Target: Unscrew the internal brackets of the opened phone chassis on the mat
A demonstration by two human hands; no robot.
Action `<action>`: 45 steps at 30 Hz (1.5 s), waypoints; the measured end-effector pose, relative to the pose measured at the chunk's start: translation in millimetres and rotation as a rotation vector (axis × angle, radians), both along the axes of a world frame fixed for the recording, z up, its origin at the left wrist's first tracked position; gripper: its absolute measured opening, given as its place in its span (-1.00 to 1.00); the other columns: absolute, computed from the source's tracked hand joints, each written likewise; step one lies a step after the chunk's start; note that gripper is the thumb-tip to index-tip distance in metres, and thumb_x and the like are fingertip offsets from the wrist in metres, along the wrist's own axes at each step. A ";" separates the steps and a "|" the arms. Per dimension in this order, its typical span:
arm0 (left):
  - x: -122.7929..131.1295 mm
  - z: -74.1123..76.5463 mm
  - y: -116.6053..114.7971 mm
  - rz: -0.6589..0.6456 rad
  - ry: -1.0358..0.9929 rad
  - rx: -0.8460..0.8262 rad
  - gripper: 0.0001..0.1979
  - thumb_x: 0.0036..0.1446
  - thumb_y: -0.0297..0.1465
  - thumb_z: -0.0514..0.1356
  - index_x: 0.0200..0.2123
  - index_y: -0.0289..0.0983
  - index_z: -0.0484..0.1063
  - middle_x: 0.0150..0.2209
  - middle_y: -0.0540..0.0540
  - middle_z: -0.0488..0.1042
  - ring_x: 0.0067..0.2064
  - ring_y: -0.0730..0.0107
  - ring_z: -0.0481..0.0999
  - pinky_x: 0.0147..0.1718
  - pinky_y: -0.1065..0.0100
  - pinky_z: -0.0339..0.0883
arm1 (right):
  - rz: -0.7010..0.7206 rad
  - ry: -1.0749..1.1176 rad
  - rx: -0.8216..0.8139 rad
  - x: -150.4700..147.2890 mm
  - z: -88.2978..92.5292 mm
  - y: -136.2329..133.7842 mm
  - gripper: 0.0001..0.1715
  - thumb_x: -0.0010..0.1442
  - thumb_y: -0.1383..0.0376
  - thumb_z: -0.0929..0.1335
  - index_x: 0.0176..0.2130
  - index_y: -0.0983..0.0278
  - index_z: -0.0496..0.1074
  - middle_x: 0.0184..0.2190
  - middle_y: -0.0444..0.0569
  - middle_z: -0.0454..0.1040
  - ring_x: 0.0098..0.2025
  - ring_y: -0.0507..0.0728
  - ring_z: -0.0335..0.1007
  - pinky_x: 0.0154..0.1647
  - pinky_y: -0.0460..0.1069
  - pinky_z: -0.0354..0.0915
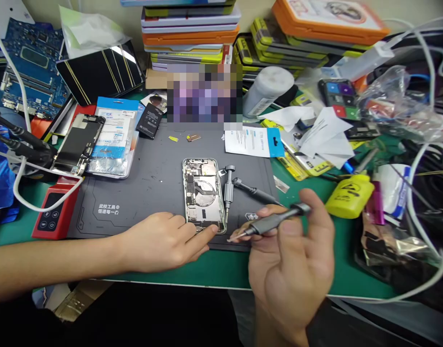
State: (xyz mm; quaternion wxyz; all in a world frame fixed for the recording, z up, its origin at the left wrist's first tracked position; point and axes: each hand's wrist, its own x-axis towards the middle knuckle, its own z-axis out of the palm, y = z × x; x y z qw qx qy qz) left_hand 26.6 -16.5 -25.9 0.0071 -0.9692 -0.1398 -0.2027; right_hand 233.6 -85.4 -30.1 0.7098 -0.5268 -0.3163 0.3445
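Note:
An opened smartphone [206, 193] lies on the dark grey work mat [152, 188], its inner parts and a round coil area exposed. My left hand [167, 241] reaches in from the left; its index finger is stretched out and rests on the phone's bottom edge, the other fingers partly bent. To the right of the phone, my right hand [293, 260] grips a grey precision screwdriver [270, 222], its tip pointing left near the phone's lower right corner. Two more screwdrivers, one upright in view [228, 188] and one slanted [255, 192], lie beside the phone.
Left are a phone screen assembly [78, 144], a red device [57, 209] and a blister pack [113, 144]. A black battery [149, 119] lies behind. Stacked boxes [190, 36] line the back. Right are a yellow bottle [350, 195], papers [328, 137] and a white cable [411, 202].

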 end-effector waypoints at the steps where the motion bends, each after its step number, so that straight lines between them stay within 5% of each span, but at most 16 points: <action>1: 0.3 0.6 0.3 0.001 0.000 0.000 -0.65 0.53 -0.34 0.23 0.22 -0.45 0.46 -0.44 0.05 0.51 -0.45 0.41 0.53 -0.55 0.32 0.27 | 0.035 0.044 -0.053 1.7 -1.1 -1.8 -0.56 0.48 0.22 0.41 0.29 -0.01 0.51 -0.24 -0.15 0.59 -0.47 0.01 0.53 -0.51 -0.05 0.58; 10: -0.6 6.2 5.3 -0.022 0.023 0.012 -0.64 0.58 -0.29 0.19 0.23 -0.45 0.42 -0.44 0.08 0.50 -0.44 0.43 0.53 -0.54 0.34 0.31 | 0.042 -0.039 -0.117 -4.6 -5.6 -11.8 -0.38 0.41 0.20 0.48 0.39 -0.02 0.40 -0.14 -0.10 0.58 -0.28 0.03 0.54 -0.30 -0.06 0.65; 20: 0.5 8.5 7.2 -0.035 0.009 0.041 -0.69 0.61 -0.33 0.15 0.21 -0.44 0.44 -0.45 0.10 0.50 -0.47 0.42 0.51 -0.56 0.29 0.29 | 0.071 -0.203 -0.119 -6.2 -4.6 -9.8 -0.39 0.42 0.21 0.48 0.38 0.00 0.40 -0.12 -0.06 0.63 -0.17 0.10 0.64 -0.24 -0.03 0.69; 45: 2.7 13.3 7.0 -0.024 0.016 0.010 -0.71 0.57 -0.37 0.14 0.17 -0.43 0.49 -0.44 0.07 0.52 -0.46 0.43 0.52 -0.55 0.35 0.31 | 0.061 -0.278 -0.131 -7.5 -2.7 -11.8 -0.39 0.42 0.21 0.47 0.38 0.04 0.39 -0.11 -0.03 0.64 -0.14 0.12 0.63 -0.28 -0.04 0.62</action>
